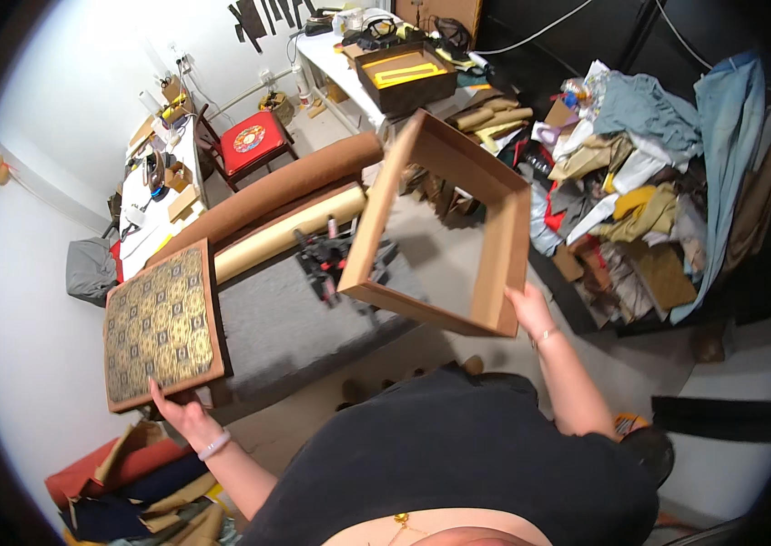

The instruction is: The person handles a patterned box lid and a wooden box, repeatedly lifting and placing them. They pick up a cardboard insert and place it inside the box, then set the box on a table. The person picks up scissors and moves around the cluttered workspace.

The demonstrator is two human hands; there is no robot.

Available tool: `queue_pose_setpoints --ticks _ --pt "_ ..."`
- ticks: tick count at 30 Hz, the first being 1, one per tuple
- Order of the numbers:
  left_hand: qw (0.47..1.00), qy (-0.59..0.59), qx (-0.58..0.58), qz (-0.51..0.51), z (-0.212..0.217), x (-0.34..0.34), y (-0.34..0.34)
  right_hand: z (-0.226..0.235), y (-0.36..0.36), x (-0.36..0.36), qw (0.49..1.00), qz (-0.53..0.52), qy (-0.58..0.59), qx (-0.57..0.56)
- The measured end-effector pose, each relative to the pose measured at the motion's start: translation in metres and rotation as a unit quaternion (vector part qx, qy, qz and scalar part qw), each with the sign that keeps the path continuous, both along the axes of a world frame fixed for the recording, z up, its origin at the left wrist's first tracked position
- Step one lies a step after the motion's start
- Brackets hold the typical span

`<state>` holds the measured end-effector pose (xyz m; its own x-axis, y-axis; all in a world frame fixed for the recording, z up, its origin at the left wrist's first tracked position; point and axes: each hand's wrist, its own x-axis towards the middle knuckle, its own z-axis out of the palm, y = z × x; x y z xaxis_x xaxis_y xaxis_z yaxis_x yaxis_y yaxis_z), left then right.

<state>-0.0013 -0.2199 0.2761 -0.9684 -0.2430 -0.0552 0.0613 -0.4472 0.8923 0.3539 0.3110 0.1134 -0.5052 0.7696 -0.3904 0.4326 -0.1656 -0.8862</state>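
Note:
My left hand (187, 420) grips a square box lid or panel (162, 318) by its near edge, thumb on the face and the other fingers partly hidden. Gold and black brocade-like patterning covers that face, with a brown border around it. In my right hand (531, 311) is a brown rectangular frame with deep sides (502, 259), held by its near right corner. It is tilted, and the floor shows through its middle. Both pieces are up in the air, apart from each other, on either side of the grey-topped surface.
Brown and cream rolls (290, 231) lie along the grey padded surface (285, 332), beside a black-and-red clamp-like device (326, 268). A fabric heap (631, 173) fills the right. A red-seated chair (249, 146) stands behind. A dark box (404, 80) sits on the back table.

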Motion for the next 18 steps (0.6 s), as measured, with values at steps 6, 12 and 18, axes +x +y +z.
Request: queue_pose_setpoints --ticks 6,12,18 --pt "0.979 -0.152 0.126 -0.06 -0.085 -0.031 0.156 0.003 0.08 0.167 0.989 -0.128 0.019 -0.071" --pt "0.936 -0.254 0.2 -0.139 -0.088 0.028 0.35 0.009 0.168 0.235 0.973 -0.212 -0.01 -0.085" --pt "0.923 -0.241 0.248 -0.168 -0.129 -0.031 0.46 -0.009 0.259 0.173 0.94 -0.258 0.119 -0.188"
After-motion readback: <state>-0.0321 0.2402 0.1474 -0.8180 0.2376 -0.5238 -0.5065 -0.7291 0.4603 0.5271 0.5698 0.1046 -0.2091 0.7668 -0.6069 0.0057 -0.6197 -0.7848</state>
